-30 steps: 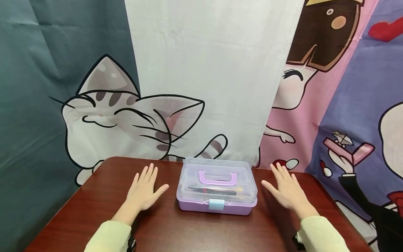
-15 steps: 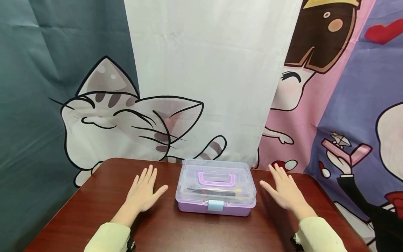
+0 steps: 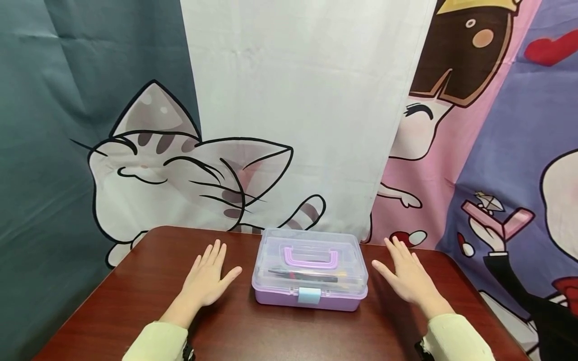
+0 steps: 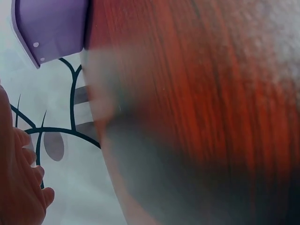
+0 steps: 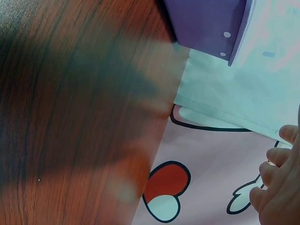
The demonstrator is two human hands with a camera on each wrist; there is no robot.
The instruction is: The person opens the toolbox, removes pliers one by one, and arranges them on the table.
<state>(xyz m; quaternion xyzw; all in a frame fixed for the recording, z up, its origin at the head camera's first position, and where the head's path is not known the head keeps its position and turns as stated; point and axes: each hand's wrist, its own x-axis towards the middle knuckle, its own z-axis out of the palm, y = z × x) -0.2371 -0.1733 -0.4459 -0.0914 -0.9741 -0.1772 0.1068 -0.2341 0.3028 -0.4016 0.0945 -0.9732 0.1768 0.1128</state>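
Note:
A lidded storage box (image 3: pixel 310 271) stands on the table between the two hands. Its base is purple, its lid clear with a purple carry handle (image 3: pixel 311 257), and a light blue latch (image 3: pixel 309 295) fastens the front. Through the lid I see slender brush-like items (image 3: pixel 302 276); their exact kind is unclear. My left hand (image 3: pixel 205 281), palm down with fingers straight and thumb out, is left of the box and apart from it. On the other side my right hand (image 3: pixel 408 278) is held the same way. The wrist views show the box's purple side (image 4: pixel 51 28) and part of each hand.
The dark red-brown wooden table (image 3: pixel 289 333) has rounded far corners. Right behind it hangs a cloth backdrop (image 3: pixel 307 110) printed with a cartoon cat and figures. The box sits near the table's far edge.
The whole view shifts very slightly. Both hands stay nearly in place with fingers straight, and the box remains closed where it was.

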